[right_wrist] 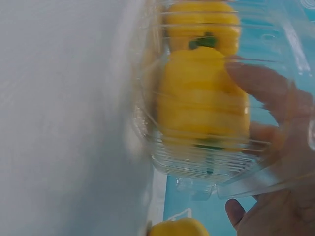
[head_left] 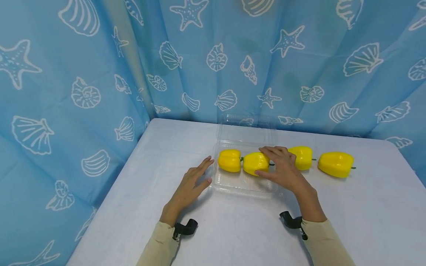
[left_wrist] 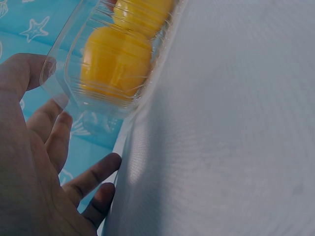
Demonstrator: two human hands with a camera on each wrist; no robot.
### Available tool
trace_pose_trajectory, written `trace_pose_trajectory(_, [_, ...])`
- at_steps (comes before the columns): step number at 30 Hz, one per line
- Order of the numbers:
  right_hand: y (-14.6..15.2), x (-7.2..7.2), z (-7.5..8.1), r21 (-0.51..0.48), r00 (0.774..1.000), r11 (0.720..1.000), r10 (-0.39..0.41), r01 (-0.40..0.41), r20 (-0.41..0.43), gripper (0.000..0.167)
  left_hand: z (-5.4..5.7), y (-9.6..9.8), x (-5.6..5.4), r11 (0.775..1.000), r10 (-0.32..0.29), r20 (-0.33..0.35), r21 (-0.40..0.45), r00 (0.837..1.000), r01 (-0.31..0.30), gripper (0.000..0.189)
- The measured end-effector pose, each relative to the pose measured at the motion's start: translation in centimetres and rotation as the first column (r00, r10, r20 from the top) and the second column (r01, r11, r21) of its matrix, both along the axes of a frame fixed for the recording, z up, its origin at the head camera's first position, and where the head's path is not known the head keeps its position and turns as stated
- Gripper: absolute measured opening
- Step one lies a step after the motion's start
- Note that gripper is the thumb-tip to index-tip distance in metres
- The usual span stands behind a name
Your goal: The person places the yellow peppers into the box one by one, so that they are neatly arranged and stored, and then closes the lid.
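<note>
Yellow bell peppers (head_left: pixel 229 160): four were in a rough row, two inside a clear plastic clamshell (head_left: pixel 233 181)
Left hand (head_left: pixel 188 184): fingers were spread, gripping nothing, right by the clamshell's left edge; couldn't tell if it touched
Clamshell lid (head_left: pixel 246 132): was flipped back
Right hand (head_left: pixel 284 168): had the second pepper (head_left: pixel 254 163) between thumb and fingers
Third pepper (head_left: pixel 303 157): sat on the white table (head_left: pixel 233 229), partly hidden
Fourth pepper (head_left: pixel 335 164): sat farthest right

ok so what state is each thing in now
Clear container: open
Lid: folded back
Left boxed pepper: lying sideways
Right boxed pepper: lying sideways, gripped
Inner loose pepper: lying sideways
Outer loose pepper: lying sideways
Left hand: fingers spread, at container's edge
Right hand: gripping right boxed pepper
</note>
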State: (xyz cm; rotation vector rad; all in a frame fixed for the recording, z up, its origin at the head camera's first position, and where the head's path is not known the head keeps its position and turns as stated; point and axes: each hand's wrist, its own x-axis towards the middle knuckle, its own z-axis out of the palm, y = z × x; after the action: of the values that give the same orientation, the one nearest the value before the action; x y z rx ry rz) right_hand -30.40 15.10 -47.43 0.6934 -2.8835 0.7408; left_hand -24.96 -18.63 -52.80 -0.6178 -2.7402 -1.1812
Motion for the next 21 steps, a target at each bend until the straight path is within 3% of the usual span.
trace_pose_trajectory(7, [0.7,0.4,0.8,-0.02,0.999,1.0,-0.02,0.02,0.027,0.081,0.2,0.3,0.0,1.0,0.003,0.021,-0.016,1.0,-0.002,0.059])
trace_pose_trajectory(15, [2.2,1.0,1.8,-0.092,0.996,0.995,-0.03,0.023,-0.08,0.073,0.3,0.3,0.1,1.0,0.004,0.033,-0.011,0.999,-0.004,0.058])
trace_pose_trajectory(21, [3.4,1.3,2.4,-0.101,0.992,0.993,-0.071,0.061,-0.103,0.069,0.2,0.4,0.2,1.0,0.012,0.043,-0.016,0.999,-0.012,0.058])
